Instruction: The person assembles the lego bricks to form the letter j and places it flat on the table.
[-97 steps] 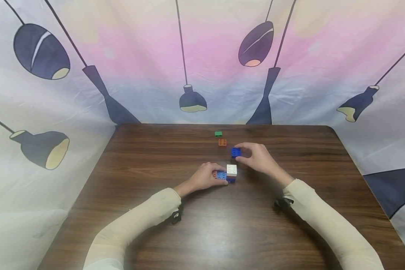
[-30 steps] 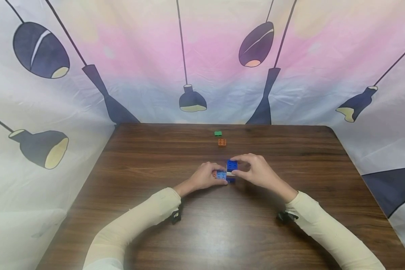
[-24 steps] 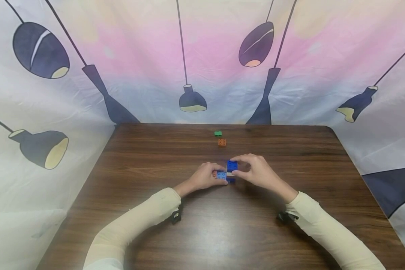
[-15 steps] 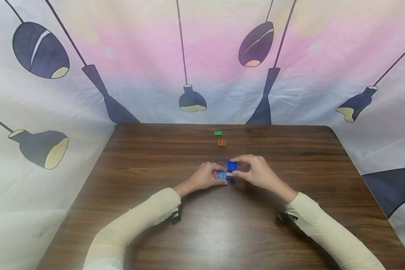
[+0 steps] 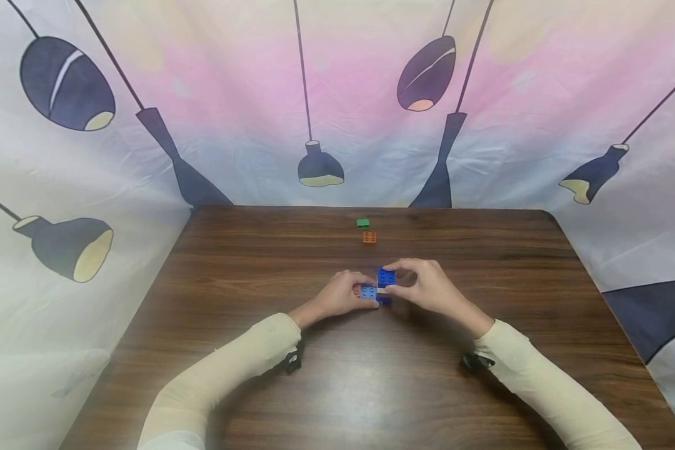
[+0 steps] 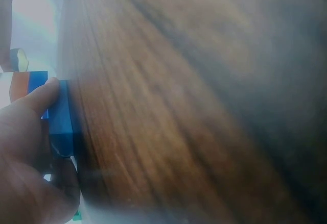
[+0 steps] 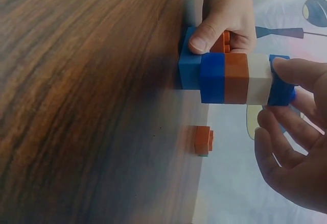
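Note:
A toy brick stack stands between my hands at the table's middle. In the right wrist view it runs from a light blue bottom brick [image 7: 190, 76] through a dark blue brick [image 7: 212, 78], an orange brick [image 7: 235, 78] and a white brick [image 7: 259, 79] to another dark blue brick [image 7: 280, 81]. My right hand [image 5: 432, 286] pinches that top brick between thumb and fingers, right on the white one. My left hand [image 5: 342, 295] grips the light blue bottom brick low down, its thumb along the side. Another orange brick [image 7: 221, 42] sits on the base, partly hidden by this hand.
Beyond the hands, near the table's far edge, lie a loose orange brick [image 5: 369, 237] and a green brick [image 5: 362, 223]. The brown wooden table [image 5: 247, 250] meets a hanging cloth [image 5: 230, 94] printed with lamps at its back.
My right hand has brought the dark blue brick nearer and leftward, onto the white brick. During the last second it has sunk only slightly. My left hand has stayed in place.

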Demonstrator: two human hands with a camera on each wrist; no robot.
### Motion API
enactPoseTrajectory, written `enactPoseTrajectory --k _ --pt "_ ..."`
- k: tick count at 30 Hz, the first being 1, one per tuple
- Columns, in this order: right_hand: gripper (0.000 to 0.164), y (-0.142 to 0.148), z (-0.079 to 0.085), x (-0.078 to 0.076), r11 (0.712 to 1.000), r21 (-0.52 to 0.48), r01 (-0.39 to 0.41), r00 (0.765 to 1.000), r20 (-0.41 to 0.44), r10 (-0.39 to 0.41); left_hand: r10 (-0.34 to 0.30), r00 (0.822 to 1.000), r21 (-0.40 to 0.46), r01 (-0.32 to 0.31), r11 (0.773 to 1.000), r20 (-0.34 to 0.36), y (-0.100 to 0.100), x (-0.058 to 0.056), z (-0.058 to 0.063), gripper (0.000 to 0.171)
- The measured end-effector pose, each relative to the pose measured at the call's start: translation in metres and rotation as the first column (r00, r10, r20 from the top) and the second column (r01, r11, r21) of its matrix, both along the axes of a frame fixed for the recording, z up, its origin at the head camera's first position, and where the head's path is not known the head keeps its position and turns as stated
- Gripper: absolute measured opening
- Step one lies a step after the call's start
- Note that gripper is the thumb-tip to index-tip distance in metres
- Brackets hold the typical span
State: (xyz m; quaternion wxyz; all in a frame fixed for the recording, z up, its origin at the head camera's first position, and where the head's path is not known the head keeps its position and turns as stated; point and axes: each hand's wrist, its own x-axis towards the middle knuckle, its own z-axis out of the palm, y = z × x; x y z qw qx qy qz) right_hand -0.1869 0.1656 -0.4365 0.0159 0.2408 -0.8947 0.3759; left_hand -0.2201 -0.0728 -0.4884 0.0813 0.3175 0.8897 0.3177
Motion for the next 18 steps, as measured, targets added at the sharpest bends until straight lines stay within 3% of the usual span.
enactPoseTrajectory --k 18 --pt "0.035 -0.0032 0.0028 -0.0013 0.999 0.039 -0.008 0.999 -0.034 0.009 -0.003 1.0 0.0 0.003 1.0 -0.021 -0.0015 -0.0001 0.0 0.049"
